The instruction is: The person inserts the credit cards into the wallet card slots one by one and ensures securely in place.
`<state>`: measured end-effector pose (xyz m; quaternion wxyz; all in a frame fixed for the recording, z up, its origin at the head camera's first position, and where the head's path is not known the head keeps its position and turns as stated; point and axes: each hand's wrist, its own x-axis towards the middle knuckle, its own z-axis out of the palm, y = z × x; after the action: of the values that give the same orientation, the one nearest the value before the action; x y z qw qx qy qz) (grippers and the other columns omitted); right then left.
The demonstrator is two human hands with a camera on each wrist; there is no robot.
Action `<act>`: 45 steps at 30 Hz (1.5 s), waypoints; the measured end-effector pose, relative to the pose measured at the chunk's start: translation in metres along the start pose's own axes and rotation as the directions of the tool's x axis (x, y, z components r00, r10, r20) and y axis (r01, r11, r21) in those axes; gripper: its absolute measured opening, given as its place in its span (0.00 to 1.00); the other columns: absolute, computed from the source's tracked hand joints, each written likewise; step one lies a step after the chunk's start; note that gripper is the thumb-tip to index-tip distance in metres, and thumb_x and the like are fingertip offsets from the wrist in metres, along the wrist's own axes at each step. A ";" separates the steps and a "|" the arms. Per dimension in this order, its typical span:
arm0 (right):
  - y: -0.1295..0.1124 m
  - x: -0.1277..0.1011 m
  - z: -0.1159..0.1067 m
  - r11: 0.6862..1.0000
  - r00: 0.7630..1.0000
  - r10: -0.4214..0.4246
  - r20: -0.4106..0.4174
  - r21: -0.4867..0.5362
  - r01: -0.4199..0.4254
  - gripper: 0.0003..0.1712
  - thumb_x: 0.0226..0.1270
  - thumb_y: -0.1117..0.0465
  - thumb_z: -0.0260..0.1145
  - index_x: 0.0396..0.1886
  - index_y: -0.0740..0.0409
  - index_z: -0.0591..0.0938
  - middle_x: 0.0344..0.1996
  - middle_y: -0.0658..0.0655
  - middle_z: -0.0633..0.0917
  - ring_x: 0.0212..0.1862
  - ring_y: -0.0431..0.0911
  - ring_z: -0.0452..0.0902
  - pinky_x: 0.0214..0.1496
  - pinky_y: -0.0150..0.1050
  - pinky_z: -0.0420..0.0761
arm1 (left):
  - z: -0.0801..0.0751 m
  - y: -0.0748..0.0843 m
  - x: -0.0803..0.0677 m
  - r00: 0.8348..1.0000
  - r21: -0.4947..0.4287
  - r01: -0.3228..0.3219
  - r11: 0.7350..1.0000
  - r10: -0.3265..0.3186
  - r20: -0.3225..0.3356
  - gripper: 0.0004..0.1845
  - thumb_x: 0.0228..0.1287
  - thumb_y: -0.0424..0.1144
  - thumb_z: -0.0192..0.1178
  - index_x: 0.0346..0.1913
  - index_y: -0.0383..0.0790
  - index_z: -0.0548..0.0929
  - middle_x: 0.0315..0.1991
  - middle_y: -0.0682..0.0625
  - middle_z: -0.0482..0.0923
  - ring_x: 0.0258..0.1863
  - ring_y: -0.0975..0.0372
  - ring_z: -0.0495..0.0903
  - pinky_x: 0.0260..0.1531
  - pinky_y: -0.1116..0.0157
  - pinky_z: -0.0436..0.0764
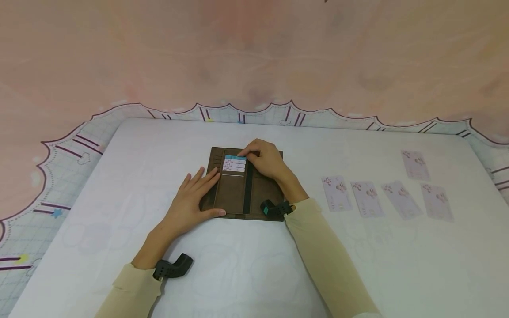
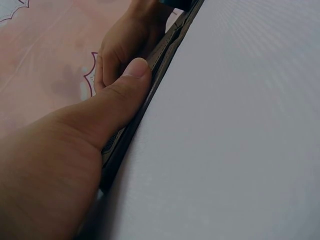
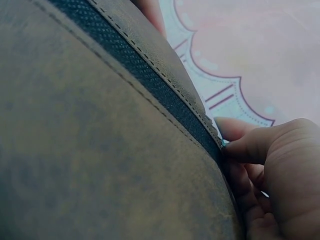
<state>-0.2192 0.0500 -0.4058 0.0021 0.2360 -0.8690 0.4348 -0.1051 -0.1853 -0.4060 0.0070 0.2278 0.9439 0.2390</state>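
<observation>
An opened brown wallet point(image 1: 230, 194) lies on the table, a dark band running down its middle. Several cards point(image 1: 233, 165) stick out of the slots on its left half, the topmost with a blue edge. At that blue-edged card's upper right corner, my right hand point(image 1: 267, 160) pinches it between thumb and forefinger; a sliver of blue shows at the right hand's fingertips point(image 3: 231, 145) in the right wrist view. My left hand point(image 1: 195, 201) rests spread on the wallet's left side, its thumb point(image 2: 120, 95) along the near edge.
To the right, several pale cards with pink print lie apart: a row starting with the leftmost card point(image 1: 336, 193), and a single card point(image 1: 415, 165) farther back. The white table point(image 1: 222, 274) has a patterned cloth border point(image 1: 254, 115) along its far edge.
</observation>
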 end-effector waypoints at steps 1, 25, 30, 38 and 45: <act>0.000 0.000 0.000 1.000 1.000 0.002 0.000 -0.003 -0.002 0.13 0.66 0.69 0.59 0.37 0.55 0.89 0.37 0.53 0.83 0.37 0.45 0.75 0.42 0.39 0.75 | 0.000 0.000 0.000 1.000 0.002 0.000 1.000 0.000 0.001 0.51 0.49 0.57 0.71 0.73 0.40 0.61 0.74 0.47 0.54 0.74 0.50 0.42 0.70 0.50 0.36; -0.006 -0.001 0.002 0.999 0.999 0.048 0.008 0.011 -0.048 0.15 0.66 0.72 0.56 0.38 0.60 0.89 0.40 0.56 0.81 0.44 0.48 0.76 0.49 0.40 0.76 | -0.002 0.000 0.000 1.000 0.004 -0.003 1.000 0.003 -0.002 0.50 0.48 0.56 0.72 0.72 0.40 0.62 0.74 0.46 0.54 0.74 0.49 0.43 0.70 0.49 0.36; -0.015 -0.001 -0.005 0.996 0.997 0.065 0.046 -0.059 -0.062 0.16 0.68 0.70 0.55 0.43 0.58 0.88 0.44 0.56 0.84 0.49 0.49 0.77 0.55 0.42 0.75 | -0.002 -0.001 0.000 1.000 -0.002 -0.006 1.000 0.006 -0.003 0.50 0.49 0.56 0.71 0.72 0.40 0.62 0.74 0.46 0.54 0.74 0.49 0.43 0.70 0.49 0.36; -0.029 -0.009 -0.036 0.998 0.999 0.014 0.043 -0.055 -0.012 0.16 0.72 0.66 0.55 0.52 0.57 0.84 0.48 0.55 0.84 0.50 0.46 0.78 0.53 0.40 0.79 | -0.001 0.000 -0.003 1.000 -0.013 0.011 1.000 -0.011 -0.006 0.50 0.48 0.56 0.72 0.73 0.41 0.62 0.74 0.47 0.55 0.74 0.50 0.42 0.70 0.50 0.36; -0.014 -0.030 -0.088 0.995 0.996 -0.042 -0.079 -0.095 0.035 0.14 0.70 0.65 0.59 0.52 0.60 0.83 0.44 0.57 0.84 0.44 0.47 0.78 0.45 0.41 0.80 | -0.001 0.001 -0.001 1.000 -0.011 0.006 1.000 -0.006 -0.001 0.50 0.49 0.55 0.72 0.72 0.40 0.61 0.74 0.46 0.54 0.74 0.50 0.42 0.70 0.50 0.36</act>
<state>-0.2042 0.1217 -0.3470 0.0566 0.2347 -0.8828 0.4030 -0.1040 -0.1848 -0.4049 0.0084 0.2248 0.9432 0.2444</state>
